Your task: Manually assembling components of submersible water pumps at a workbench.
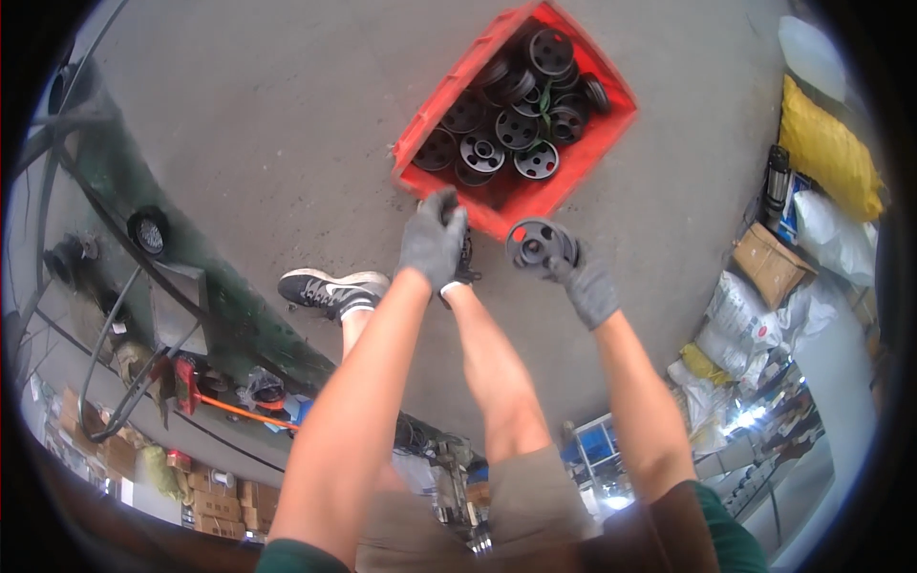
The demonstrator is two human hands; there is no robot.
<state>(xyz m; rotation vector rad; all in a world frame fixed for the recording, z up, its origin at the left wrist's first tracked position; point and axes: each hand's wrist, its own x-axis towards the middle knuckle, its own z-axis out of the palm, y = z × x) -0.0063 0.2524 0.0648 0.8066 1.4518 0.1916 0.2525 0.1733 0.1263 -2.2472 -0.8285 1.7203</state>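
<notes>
A dark grey metal wheel [536, 244] with round holes around its hub is in my gloved right hand [589, 289], just off the near right corner of a red plastic crate [597, 158]. The fingers and thumb pinch its rim. My gloved left hand [433, 239] is by the near left end of the crate, above my foot, its fingers curled together; whatever they hold, if anything, is hidden. Several similar dark wheels [517, 128] lie heaped in the crate, some tilted, some flat. A green strip [545, 100] shows among them.
The crate stands on a grey concrete floor [277, 124]. My shoe [330, 289] is on the floor left of my hands. White sacks [826, 239], a yellow sack [823, 143] and a cardboard box [772, 265] line the right side. Bent metal rods [124, 296] stand at the left.
</notes>
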